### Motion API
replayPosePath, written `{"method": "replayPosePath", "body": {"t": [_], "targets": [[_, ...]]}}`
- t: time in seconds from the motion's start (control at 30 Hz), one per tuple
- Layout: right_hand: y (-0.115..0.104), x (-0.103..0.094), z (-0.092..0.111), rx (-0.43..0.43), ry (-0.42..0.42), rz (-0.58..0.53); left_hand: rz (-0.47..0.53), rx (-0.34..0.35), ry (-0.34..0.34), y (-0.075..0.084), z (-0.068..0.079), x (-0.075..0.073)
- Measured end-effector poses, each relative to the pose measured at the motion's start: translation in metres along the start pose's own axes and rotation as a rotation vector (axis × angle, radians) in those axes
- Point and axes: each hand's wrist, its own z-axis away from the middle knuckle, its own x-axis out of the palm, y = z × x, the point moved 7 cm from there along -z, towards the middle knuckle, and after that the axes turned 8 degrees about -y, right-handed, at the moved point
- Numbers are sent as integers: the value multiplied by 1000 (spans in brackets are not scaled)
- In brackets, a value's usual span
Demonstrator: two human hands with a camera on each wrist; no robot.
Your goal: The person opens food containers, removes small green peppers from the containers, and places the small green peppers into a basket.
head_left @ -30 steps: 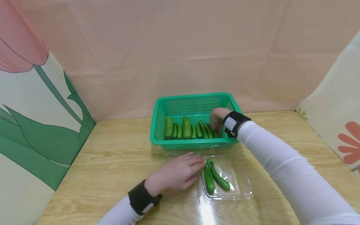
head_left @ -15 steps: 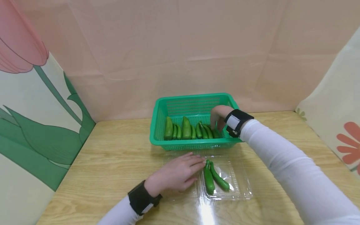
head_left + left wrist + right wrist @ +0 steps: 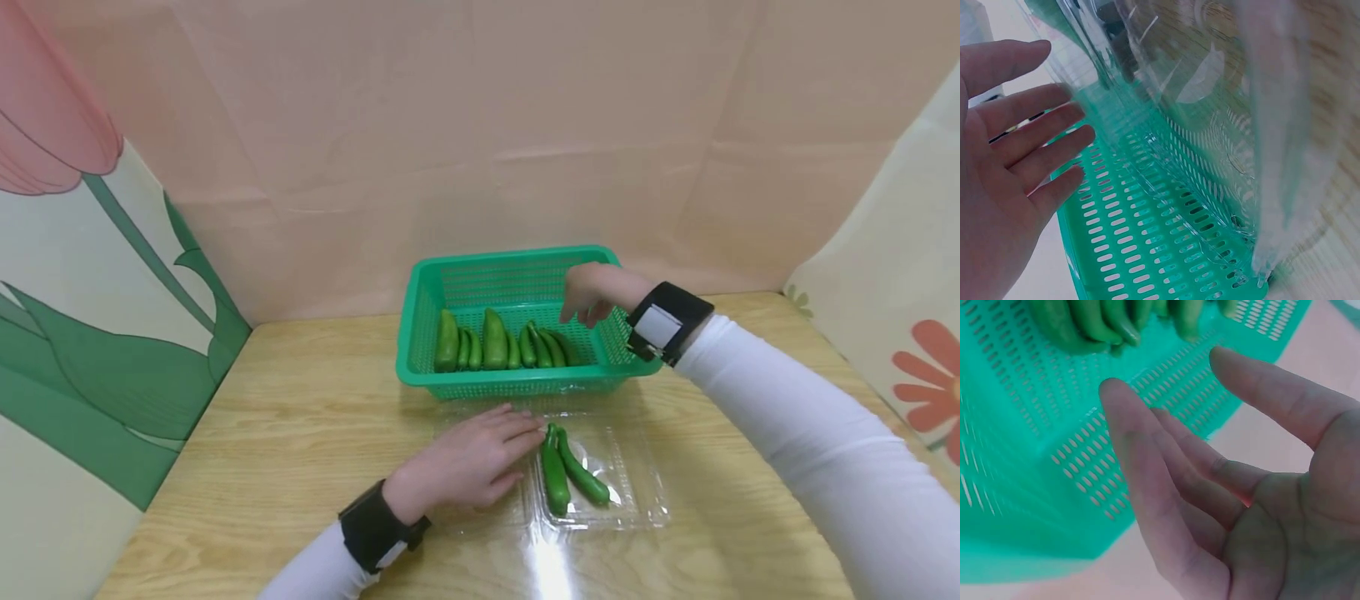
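Note:
A green mesh basket holds a row of slim, glossy green peppers and two thicker pale-green vegetables. My right hand hangs over the basket's right part; its fingers are slightly bent and apart from the thumb, with nothing between them. Two more long green peppers lie side by side in the right half of a clear plastic clamshell box. Spread over the box's left half, near the middle fold, is my left hand; its fingers are nearly straight and grip nothing.
The wooden table carries both containers, the clamshell right in front of the basket. A pink cloth backdrop rises behind. Printed floral panels stand at left and right.
My right hand has lifted from the peppers at the basket's right end and moved up and back. The peppers stay lying in the row. My left hand has not visibly moved.

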Motion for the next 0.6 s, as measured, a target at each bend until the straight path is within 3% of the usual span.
{"method": "replayPosePath", "body": {"t": [0.07, 0.17, 0.37, 0.6], "targets": [[12, -1, -22, 51, -21, 52, 2, 0, -3, -1, 0, 1], [19, -3, -28, 0, 50, 67, 4, 1, -8, -2, 0, 3], [9, 3, 6, -44, 257, 51, 10, 1, -6, -2, 2, 3], [1, 18, 39, -110, 394, 92, 3, 3, 1, -1, 4, 1]]}}
